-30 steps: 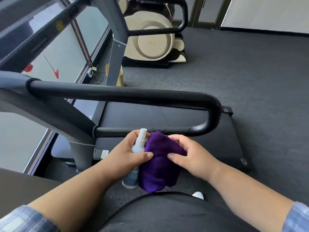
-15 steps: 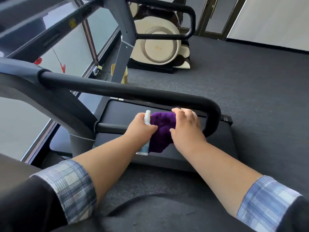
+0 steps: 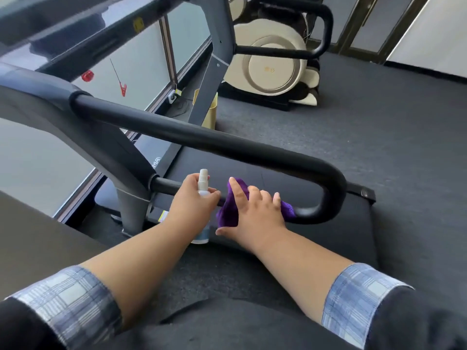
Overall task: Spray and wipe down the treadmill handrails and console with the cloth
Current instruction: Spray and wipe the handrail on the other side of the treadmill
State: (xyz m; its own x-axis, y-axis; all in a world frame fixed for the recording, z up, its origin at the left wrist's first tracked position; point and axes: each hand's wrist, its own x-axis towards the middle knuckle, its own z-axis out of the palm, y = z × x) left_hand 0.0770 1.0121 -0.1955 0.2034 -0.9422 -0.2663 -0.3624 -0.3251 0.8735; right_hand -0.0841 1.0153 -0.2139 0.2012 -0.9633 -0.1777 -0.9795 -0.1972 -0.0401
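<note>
The treadmill's black looped handrail point(image 3: 227, 145) runs across the middle of the view and bends back into a lower bar point(image 3: 310, 214). A purple cloth point(image 3: 228, 210) is draped over that lower bar. My right hand point(image 3: 255, 213) presses the cloth onto the bar with its fingers spread and fairly straight. My left hand point(image 3: 193, 203) grips a small white spray bottle point(image 3: 203, 181) upright just left of the cloth, with the nozzle sticking up above my fist. The console point(image 3: 75, 26) slants across the top left, dark and blurred.
The treadmill deck point(image 3: 341, 231) lies under the rail on grey carpet point(image 3: 379, 135). A cream massage chair point(image 3: 273, 64) stands behind the far handrail point(image 3: 318, 29). Frosted windows point(image 3: 32, 168) line the left side, and a yellow bin point(image 3: 211, 114) sits by the far upright.
Both hands have gone from in front of my body up to the lower bar. My right hand has spread the cloth over the bar and slid right; the left keeps the bottle.
</note>
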